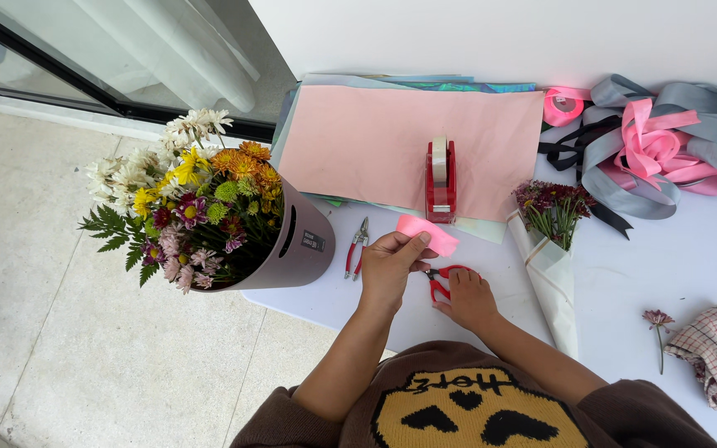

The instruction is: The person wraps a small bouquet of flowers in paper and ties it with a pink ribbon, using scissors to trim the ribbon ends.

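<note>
Above the white worktop (624, 274), my left hand (387, 270) pinches the pink ribbon strip (427, 234), long axis running toward 4 o'clock. My right hand (468, 297) grips the red scissors (440, 278), blades just below the strip.

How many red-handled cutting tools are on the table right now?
2. One pair of red-handled scissors is in the right hand, blades at the pink ribbon strip. Red-handled pliers lie beside the flower bucket. Others may be hidden under the paper sheets.

The flower bucket (292, 241) lies left of the tape holder (441, 182). The small bouquet (551, 241) lies right, ribbons (657, 141) behind it.
</note>
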